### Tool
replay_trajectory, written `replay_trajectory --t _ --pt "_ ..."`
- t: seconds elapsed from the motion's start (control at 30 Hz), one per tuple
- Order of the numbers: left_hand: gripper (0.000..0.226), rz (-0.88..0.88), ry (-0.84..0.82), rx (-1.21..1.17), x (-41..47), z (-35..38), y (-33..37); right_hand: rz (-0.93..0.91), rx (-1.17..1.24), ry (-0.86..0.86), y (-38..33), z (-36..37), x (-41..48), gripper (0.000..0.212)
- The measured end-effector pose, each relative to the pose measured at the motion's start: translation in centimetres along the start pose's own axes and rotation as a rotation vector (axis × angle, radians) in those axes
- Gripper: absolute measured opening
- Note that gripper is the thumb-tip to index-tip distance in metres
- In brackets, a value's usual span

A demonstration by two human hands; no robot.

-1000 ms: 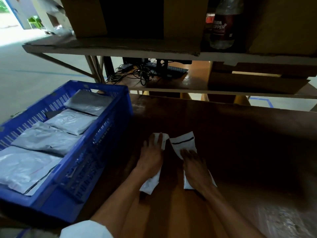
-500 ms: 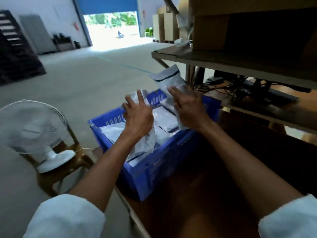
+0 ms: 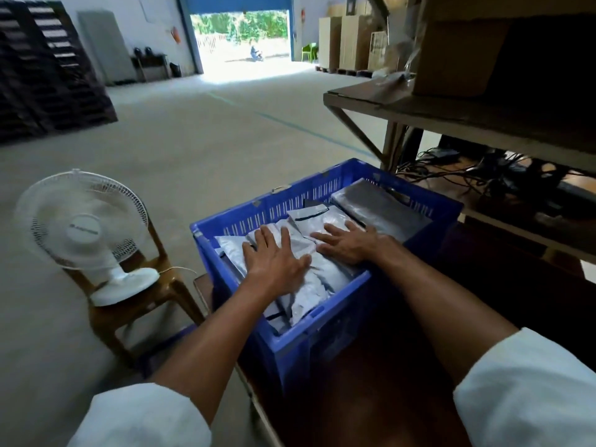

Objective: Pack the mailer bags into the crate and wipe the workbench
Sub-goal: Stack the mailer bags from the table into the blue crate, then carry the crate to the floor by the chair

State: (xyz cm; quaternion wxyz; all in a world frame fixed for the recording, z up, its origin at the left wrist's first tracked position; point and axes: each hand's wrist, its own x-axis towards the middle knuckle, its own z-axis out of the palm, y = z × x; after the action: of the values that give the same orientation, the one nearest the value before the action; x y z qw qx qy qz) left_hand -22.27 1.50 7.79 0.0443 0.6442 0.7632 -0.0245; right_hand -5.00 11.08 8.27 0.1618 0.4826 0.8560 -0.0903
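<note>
Fingers (image 3: 266,236) of both hands are seen spread wide and straight, with nothing gripped. The left hand (image 3: 274,261) is pressed flat on the pale mailer bags (image 3: 317,279) at the near middle of the pile, and the right hand (image 3: 346,245) is laid flat on bags just beside it, toward the far right. The bags are held inside the blue crate (image 3: 292,204), which is set at the left end of the dark workbench (image 3: 371,401). They are heaped in overlapping layers up near the rim, and a darker grey bag (image 3: 380,208) is lodged at the far corner. No loose bag is seen on the part of the bench in view, so the packing is judged to be at or near its end, with the pile now being flattened. The wiping is judged not yet begun: no cloth is seen in either hand or on the bench, though much of the bench is cut off on the right. A white fan (image 3: 84,230) is stood on a wooden chair (image 3: 175,287) beside the crate.
</note>
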Motion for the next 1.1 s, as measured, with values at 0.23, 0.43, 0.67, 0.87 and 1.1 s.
replay_trajectory --t 0.23,0.43,0.67,0.87,1.1 --pt "0.084 0.006 -0.024 0.01 -0.5 0.4 -0.3 0.021 0.018 -0.033 -0.1 0.4 0.2 0.063" --pt "0.083 0.087 0.089 -0.049 -0.4 -1.9 -1.2 -0.008 0.031 0.366 -0.2 -0.9 -1.2 0.053" --pt "0.059 0.275 0.297 -0.205 5.7 -6.9 -3.5 0.15 0.557 1.054 0.0 -3.5 -3.0 0.021" --pt "0.055 0.442 0.232 -0.327 15.8 -8.1 -7.8 0.457 0.731 1.114 0.4 -3.8 -2.9 0.028" --pt "0.066 0.639 -0.023 -0.396 20.5 -5.5 -10.1 1.014 0.802 1.02 -4.4 -0.9 -6.3 0.056"
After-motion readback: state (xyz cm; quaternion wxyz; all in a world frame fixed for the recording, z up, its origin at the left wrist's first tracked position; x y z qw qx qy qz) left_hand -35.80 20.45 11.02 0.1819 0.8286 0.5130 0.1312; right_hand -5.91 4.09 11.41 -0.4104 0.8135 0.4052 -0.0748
